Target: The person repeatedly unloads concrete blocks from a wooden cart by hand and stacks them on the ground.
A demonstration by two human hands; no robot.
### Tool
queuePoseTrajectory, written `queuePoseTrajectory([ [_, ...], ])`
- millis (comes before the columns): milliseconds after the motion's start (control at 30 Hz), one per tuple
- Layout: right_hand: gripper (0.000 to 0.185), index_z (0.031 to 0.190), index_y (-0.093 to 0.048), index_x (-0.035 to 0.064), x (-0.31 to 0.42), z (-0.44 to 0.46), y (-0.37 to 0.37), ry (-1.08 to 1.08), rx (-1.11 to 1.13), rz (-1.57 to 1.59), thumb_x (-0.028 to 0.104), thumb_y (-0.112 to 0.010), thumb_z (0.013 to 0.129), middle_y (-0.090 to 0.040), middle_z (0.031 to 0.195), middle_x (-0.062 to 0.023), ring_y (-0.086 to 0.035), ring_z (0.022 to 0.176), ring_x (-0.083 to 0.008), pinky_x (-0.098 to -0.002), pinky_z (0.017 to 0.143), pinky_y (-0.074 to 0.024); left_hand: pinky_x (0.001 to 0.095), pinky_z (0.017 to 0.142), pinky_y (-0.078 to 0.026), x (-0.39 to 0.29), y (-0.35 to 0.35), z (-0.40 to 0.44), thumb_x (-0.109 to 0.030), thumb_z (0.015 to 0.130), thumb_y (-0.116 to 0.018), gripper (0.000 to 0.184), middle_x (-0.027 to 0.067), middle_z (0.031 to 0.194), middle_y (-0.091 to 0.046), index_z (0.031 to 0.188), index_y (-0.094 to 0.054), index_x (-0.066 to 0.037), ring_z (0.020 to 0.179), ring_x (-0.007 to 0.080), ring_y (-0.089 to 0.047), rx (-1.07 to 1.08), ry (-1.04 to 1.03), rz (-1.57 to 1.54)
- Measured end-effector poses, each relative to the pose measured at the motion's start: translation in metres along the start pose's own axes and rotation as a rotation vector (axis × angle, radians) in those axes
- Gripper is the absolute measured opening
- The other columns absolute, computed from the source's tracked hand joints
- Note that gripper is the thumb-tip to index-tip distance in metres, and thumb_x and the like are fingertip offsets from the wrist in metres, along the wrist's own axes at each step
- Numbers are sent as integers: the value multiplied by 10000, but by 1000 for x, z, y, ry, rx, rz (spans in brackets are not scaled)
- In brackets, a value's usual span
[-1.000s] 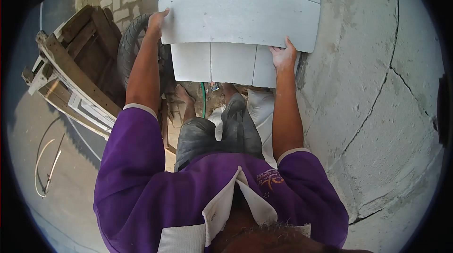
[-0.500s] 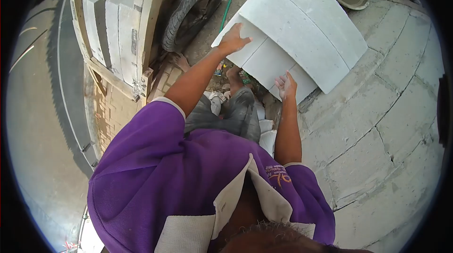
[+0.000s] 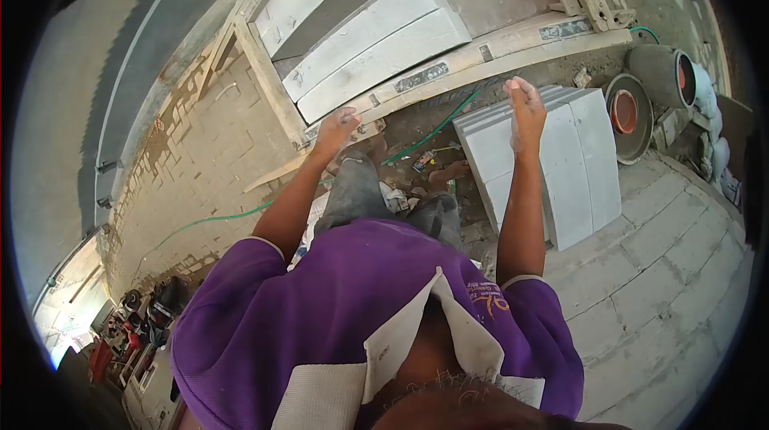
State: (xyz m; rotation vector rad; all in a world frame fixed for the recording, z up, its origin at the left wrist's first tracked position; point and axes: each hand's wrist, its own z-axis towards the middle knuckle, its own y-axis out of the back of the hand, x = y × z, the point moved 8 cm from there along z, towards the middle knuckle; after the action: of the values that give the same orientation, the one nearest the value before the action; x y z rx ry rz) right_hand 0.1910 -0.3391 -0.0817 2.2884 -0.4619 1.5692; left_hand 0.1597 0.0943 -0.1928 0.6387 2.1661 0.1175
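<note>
My left hand (image 3: 336, 133) is raised near the front edge of a wooden frame (image 3: 473, 61), its fingers apart and holding nothing. White blocks (image 3: 384, 45) lie on that frame, just beyond this hand. My right hand (image 3: 526, 109) is held up with its fingers extended, also holding nothing. Below and beside it stands a stack of white blocks (image 3: 589, 165), which the raised forearm partly hides. Whether the right hand touches the stack cannot be made out.
A green hose (image 3: 432, 129) runs over the ground between the frame and the stack. A round basin (image 3: 638, 137) with an orange bucket (image 3: 622, 112) stands beyond the stack. A block wall top (image 3: 657, 270) fills the lower right.
Both hands have come off the white blocks they held at first. The view has turned left toward the wooden frame, and the block stack now appears further right.
</note>
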Motion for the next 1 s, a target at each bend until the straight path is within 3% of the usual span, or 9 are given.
queuePoseTrajectory([
  [300,437,1133,-636,-75,79,129,-218,281,82,-451,295,-660,902,-691,1060,-157,-644,1011,-209,-310,906,-479,277,839,-486,144,221,-14,-290,896,-684,515,137,1073,-674,1235,-564,78,940,170,-628,-453,125,-273],
  [467,492,1092,-657,-74,75,215,-307,206,151,-379,368,-670,877,-688,1034,-160,-636,966,-231,-326,879,-476,270,761,-496,184,200,-56,-257,898,-682,436,95,985,-672,1192,-601,54,862,141,-620,-495,428,-439],
  [700,426,996,-692,19,-63,423,-398,54,247,-347,423,-686,861,-637,882,-51,-535,733,-153,-304,645,-410,333,775,-519,286,144,-160,-256,874,-689,385,161,917,-706,1077,-660,70,832,217,-672,-346,622,6],
  [733,455,1012,-691,17,-71,431,-394,49,284,-436,443,-688,852,-637,884,-63,-545,740,-174,-320,658,-425,353,800,-517,308,139,-162,-253,873,-684,375,192,911,-703,1062,-663,70,851,259,-680,-241,397,446],
  [800,517,1064,-678,12,-82,421,-353,52,323,-469,470,-700,826,-646,918,-111,-568,773,-223,-352,694,-453,353,845,-502,280,148,-158,-259,898,-657,382,213,969,-700,1081,-655,76,921,277,-676,-348,429,220],
  [833,534,1071,-672,4,-75,404,-326,-2,263,-626,472,-706,817,-648,936,-123,-577,797,-238,-359,711,-457,345,866,-492,278,152,-148,-260,907,-649,403,212,998,-697,1118,-641,84,939,261,-666,-476,599,1],
  [900,568,1085,-658,-11,-51,381,-290,-67,156,-925,476,-720,800,-651,973,-148,-596,846,-270,-372,745,-465,325,877,-488,226,163,-98,-266,923,-647,425,175,1056,-691,1164,-621,83,950,224,-650,-523,590,-71],
  [933,559,1053,-657,-4,-71,380,-256,-101,168,-671,484,-727,791,-657,996,-144,-623,867,-266,-372,743,-466,315,883,-487,213,167,-73,-265,929,-648,425,161,1069,-688,1177,-616,79,960,210,-646,-559,553,-65],
  [1000,541,1043,-664,5,-106,372,-205,-250,114,-699,482,-725,796,-662,999,-129,-642,862,-250,-385,739,-468,293,891,-485,191,166,-20,-246,935,-652,407,142,1080,-681,1183,-611,74,980,178,-640,-559,481,-251],
])
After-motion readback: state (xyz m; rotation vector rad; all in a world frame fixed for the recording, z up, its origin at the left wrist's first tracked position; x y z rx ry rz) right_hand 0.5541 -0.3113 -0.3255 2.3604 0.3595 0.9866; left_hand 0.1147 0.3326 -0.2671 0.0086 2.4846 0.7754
